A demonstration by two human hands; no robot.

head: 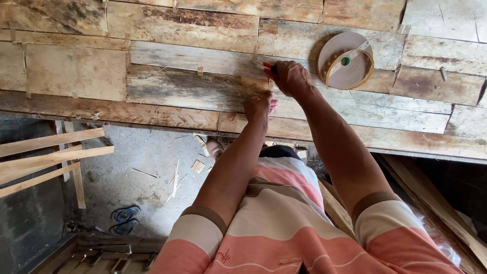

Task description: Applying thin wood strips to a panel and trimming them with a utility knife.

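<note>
Hands work together on the weathered plank table (193,91). My right hand (291,78) is clenched around a small red-and-black hand tool (268,69); its long axis runs roughly left to right, with the tip pointing left along the board. Most of the tool is hidden inside my fist, so its type cannot be determined. My left hand (258,105) presses flat on the plank just below, fingers mostly hidden, grasping nothing that I can see. A round pale tape reel with a yellowish rim (346,61) lies just right of my right hand.
</note>
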